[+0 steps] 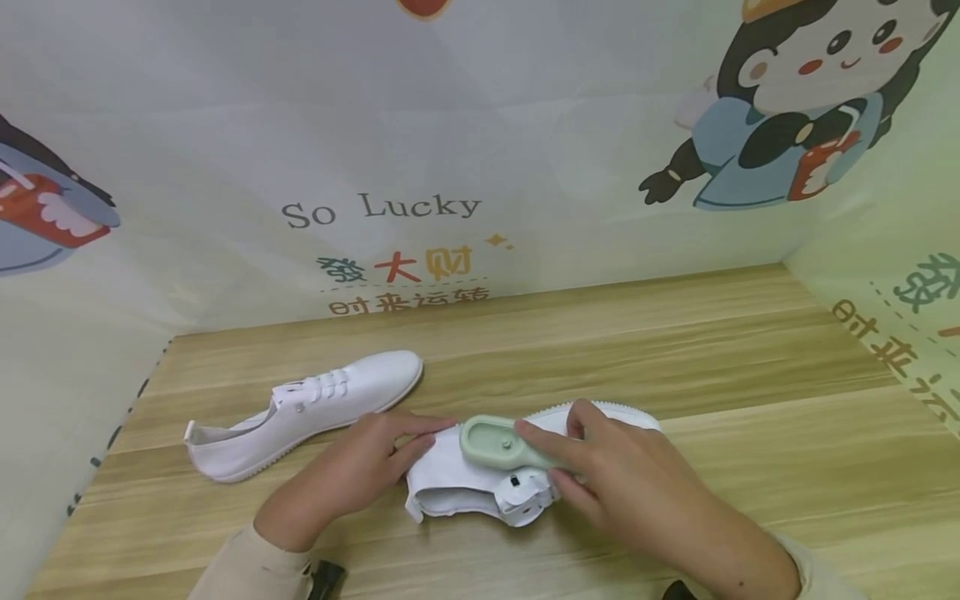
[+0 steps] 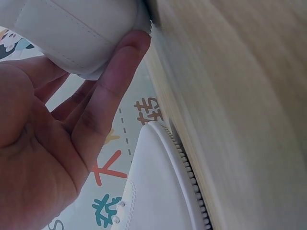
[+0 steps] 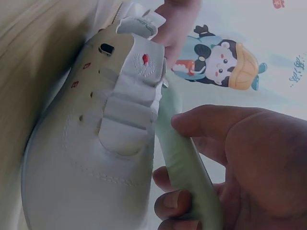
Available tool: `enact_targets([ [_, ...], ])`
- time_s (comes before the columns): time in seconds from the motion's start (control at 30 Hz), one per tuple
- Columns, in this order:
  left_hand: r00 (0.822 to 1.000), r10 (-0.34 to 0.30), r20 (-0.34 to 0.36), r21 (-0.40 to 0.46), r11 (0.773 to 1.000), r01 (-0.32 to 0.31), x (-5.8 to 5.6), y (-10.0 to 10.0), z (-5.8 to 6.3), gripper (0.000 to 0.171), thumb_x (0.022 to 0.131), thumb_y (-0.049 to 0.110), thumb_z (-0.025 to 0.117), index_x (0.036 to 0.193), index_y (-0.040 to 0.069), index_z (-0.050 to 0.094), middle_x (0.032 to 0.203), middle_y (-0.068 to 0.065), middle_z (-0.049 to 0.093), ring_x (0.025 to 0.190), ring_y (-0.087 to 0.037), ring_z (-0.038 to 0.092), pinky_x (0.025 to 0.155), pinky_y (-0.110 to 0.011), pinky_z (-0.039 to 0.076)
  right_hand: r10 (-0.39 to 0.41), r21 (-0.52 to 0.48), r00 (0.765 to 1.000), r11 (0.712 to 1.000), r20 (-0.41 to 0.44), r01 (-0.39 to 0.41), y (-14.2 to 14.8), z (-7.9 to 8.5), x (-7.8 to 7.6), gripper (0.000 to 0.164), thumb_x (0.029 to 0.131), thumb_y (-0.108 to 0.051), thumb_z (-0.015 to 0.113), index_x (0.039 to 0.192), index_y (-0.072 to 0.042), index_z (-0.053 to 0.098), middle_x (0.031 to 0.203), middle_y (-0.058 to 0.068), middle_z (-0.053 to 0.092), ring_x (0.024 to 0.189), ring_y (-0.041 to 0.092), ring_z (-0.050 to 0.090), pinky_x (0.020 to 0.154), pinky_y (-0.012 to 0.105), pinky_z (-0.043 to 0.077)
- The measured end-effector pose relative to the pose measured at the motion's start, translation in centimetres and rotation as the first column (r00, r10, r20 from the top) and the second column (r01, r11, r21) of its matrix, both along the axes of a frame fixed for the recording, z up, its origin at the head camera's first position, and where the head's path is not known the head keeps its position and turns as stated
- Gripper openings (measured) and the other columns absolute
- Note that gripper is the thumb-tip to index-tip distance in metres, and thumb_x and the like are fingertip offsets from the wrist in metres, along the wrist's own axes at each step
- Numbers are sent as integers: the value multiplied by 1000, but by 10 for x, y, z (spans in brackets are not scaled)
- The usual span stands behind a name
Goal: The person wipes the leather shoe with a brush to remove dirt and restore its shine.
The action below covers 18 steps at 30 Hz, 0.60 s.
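In the head view, a near white shoe (image 1: 450, 467) is seen tipped on its side at lower centre, heel left, toe right, opening turned toward the bottom edge. The upper face of a pale green brush (image 1: 487, 450), with its oval hollow, is shown only here. In the right wrist view, the shoe's tongue (image 3: 141, 60) with a red mark (image 3: 145, 59) and dark eyelets (image 3: 92, 95) are shown at upper left, details barely made out from the head. In the left wrist view, the stitched heel is shown at upper left, and the ridged sole edge (image 2: 192, 177) of a far white shoe (image 1: 315, 408) at lower centre. The near shoe is placed between the hands: its heel is pinched by the left hand (image 1: 375, 454); the brush handle is gripped by the right hand (image 1: 622, 475), fingers curled round it. The brush is held over the shoe's side; contact cannot be told. The far shoe is left upright on the wooden table (image 1: 675, 350), left of centre, beyond the left hand, laces up.
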State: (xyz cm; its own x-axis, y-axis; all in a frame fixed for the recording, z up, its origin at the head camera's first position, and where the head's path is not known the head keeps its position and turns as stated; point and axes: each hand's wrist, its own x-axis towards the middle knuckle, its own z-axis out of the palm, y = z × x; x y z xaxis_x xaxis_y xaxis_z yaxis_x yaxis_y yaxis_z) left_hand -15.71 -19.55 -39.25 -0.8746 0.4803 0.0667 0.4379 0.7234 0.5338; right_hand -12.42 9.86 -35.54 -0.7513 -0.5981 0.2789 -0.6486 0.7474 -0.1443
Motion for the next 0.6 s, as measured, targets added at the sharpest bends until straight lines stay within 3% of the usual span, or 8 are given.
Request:
enact_targets([
  [0.37, 1000, -13, 0, 7, 1000, 13, 0, -1, 2, 29, 95, 20, 58, 124, 22, 65, 121, 10, 63, 115, -8, 54, 94, -37, 47, -66, 39, 997, 997, -31, 67, 22, 9, 0, 48, 86, -26, 64, 132, -38, 55, 87, -9, 51, 54, 2, 34, 46, 19, 28],
  [0.6, 998, -57, -30, 15, 998, 57, 0, -2, 1, 30, 94, 17, 59, 123, 19, 65, 120, 8, 64, 113, -8, 56, 93, -34, 47, -95, 64, 995, 993, -40, 97, 40, 11, 2, 49, 85, -27, 66, 131, -40, 56, 92, -6, 53, 56, 2, 35, 46, 18, 28],
])
